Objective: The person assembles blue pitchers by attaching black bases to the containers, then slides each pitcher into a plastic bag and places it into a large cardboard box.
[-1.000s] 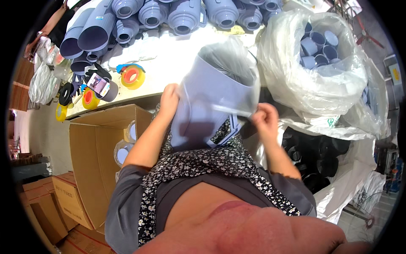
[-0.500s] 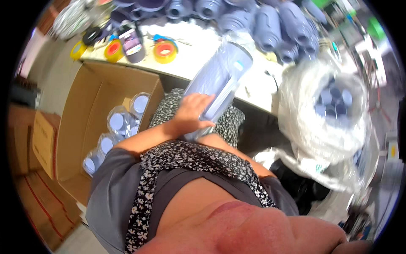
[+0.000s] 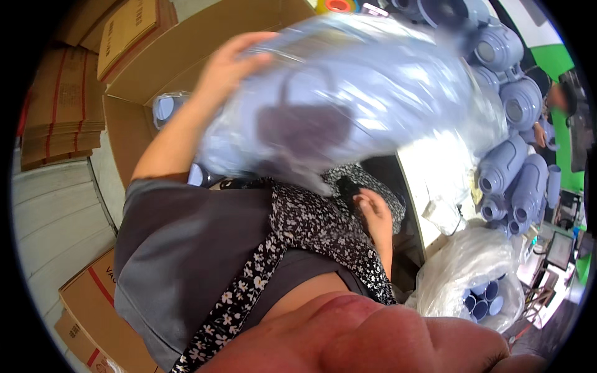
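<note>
A large pale blue vacuum flask in a clear plastic bag (image 3: 385, 87) fills the upper middle, close to me and smeared by motion. My left hand (image 3: 233, 68) grips its left end, thumb and fingers closed on the plastic. A dark shape with a loop on top shows across the bag. By my lap, below the bag, my right hand (image 3: 376, 214) has loosely bent fingers, apart from each other and near a small black patch I cannot make out. Behind my left arm is an open cardboard box (image 3: 186, 40), with a bagged flask (image 3: 166, 109) in it.
Several blue flask bodies (image 3: 528, 180) crowd the white table (image 3: 429, 180) at right. A clear plastic sack (image 3: 438, 280) of blue cups stands below them. Flat cartons (image 3: 65, 99) are stacked at left. Another person's hand (image 3: 540, 133) shows at far right.
My view has turned, and the bagged flask has come up close and lies more level. My left hand now holds its left end; my right hand has come off it toward my lap.
</note>
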